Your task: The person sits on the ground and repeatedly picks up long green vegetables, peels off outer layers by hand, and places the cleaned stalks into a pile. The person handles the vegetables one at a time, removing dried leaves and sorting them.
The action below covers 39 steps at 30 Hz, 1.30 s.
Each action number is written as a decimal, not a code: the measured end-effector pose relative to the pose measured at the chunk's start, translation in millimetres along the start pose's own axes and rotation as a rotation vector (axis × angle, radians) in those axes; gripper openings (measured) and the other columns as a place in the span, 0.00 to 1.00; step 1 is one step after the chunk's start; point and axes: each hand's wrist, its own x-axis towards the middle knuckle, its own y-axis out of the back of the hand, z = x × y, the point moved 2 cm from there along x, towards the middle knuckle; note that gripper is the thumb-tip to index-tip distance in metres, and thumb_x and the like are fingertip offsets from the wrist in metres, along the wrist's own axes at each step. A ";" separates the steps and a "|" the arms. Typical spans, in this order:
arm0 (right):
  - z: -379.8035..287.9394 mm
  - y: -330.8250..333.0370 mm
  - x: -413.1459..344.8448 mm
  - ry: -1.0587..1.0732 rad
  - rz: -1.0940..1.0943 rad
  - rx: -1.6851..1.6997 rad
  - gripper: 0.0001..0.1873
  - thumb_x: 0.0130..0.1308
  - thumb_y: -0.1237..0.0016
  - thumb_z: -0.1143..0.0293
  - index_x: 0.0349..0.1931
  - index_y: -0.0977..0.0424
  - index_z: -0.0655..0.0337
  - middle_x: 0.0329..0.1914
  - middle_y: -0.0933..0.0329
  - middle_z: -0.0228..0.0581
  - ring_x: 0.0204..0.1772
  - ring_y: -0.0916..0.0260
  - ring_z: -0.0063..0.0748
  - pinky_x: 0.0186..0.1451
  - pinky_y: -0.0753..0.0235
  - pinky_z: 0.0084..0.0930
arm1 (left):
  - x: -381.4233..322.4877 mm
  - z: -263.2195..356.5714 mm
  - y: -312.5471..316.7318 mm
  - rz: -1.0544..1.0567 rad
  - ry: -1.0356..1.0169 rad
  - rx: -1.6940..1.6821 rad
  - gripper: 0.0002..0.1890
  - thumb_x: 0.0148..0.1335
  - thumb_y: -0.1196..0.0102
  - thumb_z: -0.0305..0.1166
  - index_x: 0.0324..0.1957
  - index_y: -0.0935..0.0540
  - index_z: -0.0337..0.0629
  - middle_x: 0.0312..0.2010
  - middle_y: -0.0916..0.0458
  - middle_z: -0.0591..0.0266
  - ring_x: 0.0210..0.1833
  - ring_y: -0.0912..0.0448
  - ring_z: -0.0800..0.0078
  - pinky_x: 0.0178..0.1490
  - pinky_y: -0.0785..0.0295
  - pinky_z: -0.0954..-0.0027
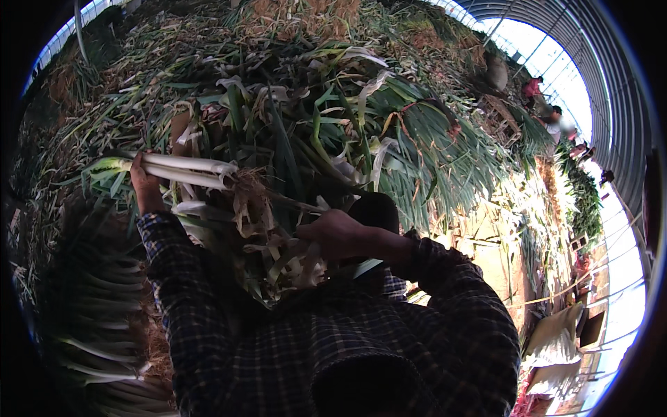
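Observation:
My left hand [144,181] grips a few long green onions [182,169] around their pale stalks. They lie nearly level, with green tops pointing left and a brown tangle of roots [252,185] on the right. Dry outer skin [254,213] dangles beneath the roots. My right hand [333,234] is right of and below the roots, its fingers curled. A thin leaf strip [294,202] runs from near the roots toward this hand; whether the fingers hold it is hidden. Pale peeled strips [297,263] hang or lie just under the right hand.
A heap of green onion leaves [448,140] spreads ahead and right. Stalks lie in a row [107,349] at lower left, roots facing right. Loose leaves litter the ground. Other people [552,122] are at far right under a ribbed curved roof [620,88]. Boards [555,333] stand at lower right.

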 end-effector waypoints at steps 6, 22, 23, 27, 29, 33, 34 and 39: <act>81.0 43.7 -44.3 -0.403 0.189 -0.235 0.18 0.53 0.44 0.65 0.44 0.29 0.60 0.30 0.23 0.46 0.39 0.22 0.49 0.41 0.25 0.43 | 9.6 27.0 19.8 0.141 -0.216 -0.071 0.07 0.66 0.48 0.30 0.39 0.26 0.36 0.35 0.19 0.52 0.42 0.21 0.57 0.57 0.28 0.54; 33.2 -20.3 173.1 0.204 0.308 1.210 0.26 0.63 0.43 0.62 0.58 0.32 0.60 0.56 0.32 0.46 0.55 0.33 0.42 0.59 0.30 0.33 | -31.0 -19.3 -63.9 -0.166 0.051 -0.187 0.16 0.61 0.47 0.24 0.49 0.30 0.25 0.40 0.19 0.45 0.47 0.22 0.53 0.63 0.31 0.55; 26.0 -26.6 168.2 0.059 0.240 1.256 0.23 0.64 0.45 0.64 0.58 0.32 0.60 0.56 0.31 0.43 0.51 0.30 0.38 0.54 0.28 0.30 | -31.5 -23.7 -63.9 -0.246 0.162 -0.253 0.17 0.60 0.47 0.24 0.50 0.30 0.24 0.41 0.20 0.44 0.47 0.22 0.53 0.63 0.31 0.56; -9.6 -40.8 96.5 0.144 0.264 0.856 0.11 0.71 0.53 0.63 0.45 0.27 0.60 0.30 0.32 0.25 0.25 0.38 0.16 0.25 0.39 0.19 | -35.7 -24.3 -45.2 -0.165 0.134 -0.267 0.09 0.60 0.48 0.25 0.37 0.30 0.28 0.30 0.24 0.51 0.39 0.24 0.56 0.52 0.25 0.57; -15.8 -38.4 62.8 -0.078 0.088 0.978 0.14 0.73 0.55 0.60 0.34 0.24 0.61 0.19 0.38 0.20 0.21 0.45 0.11 0.22 0.47 0.17 | -33.9 -37.1 -43.7 -0.117 0.256 -0.192 0.09 0.59 0.47 0.24 0.38 0.32 0.32 0.29 0.26 0.52 0.34 0.25 0.58 0.43 0.22 0.58; -28.8 -23.7 26.2 -0.347 -0.104 1.209 0.17 0.73 0.55 0.61 0.27 0.24 0.62 0.17 0.38 0.19 0.19 0.46 0.10 0.21 0.48 0.17 | -29.7 -67.7 -51.5 -0.093 0.304 -0.144 0.09 0.60 0.46 0.24 0.38 0.31 0.32 0.30 0.24 0.51 0.34 0.23 0.58 0.44 0.21 0.58; -32.2 -20.7 20.0 -0.338 -0.057 1.185 0.18 0.73 0.55 0.61 0.27 0.25 0.63 0.17 0.39 0.19 0.19 0.47 0.10 0.21 0.48 0.17 | -28.8 -74.8 -52.8 -0.059 0.279 -0.149 0.09 0.60 0.46 0.25 0.38 0.31 0.32 0.30 0.24 0.51 0.33 0.23 0.59 0.43 0.21 0.59; -30.9 -19.9 1.9 -0.421 -0.069 1.241 0.18 0.72 0.55 0.59 0.29 0.25 0.64 0.17 0.38 0.21 0.20 0.44 0.12 0.21 0.45 0.19 | -22.9 -105.1 -48.9 -0.040 0.285 -0.079 0.10 0.57 0.43 0.24 0.37 0.31 0.34 0.31 0.27 0.52 0.33 0.23 0.57 0.42 0.21 0.59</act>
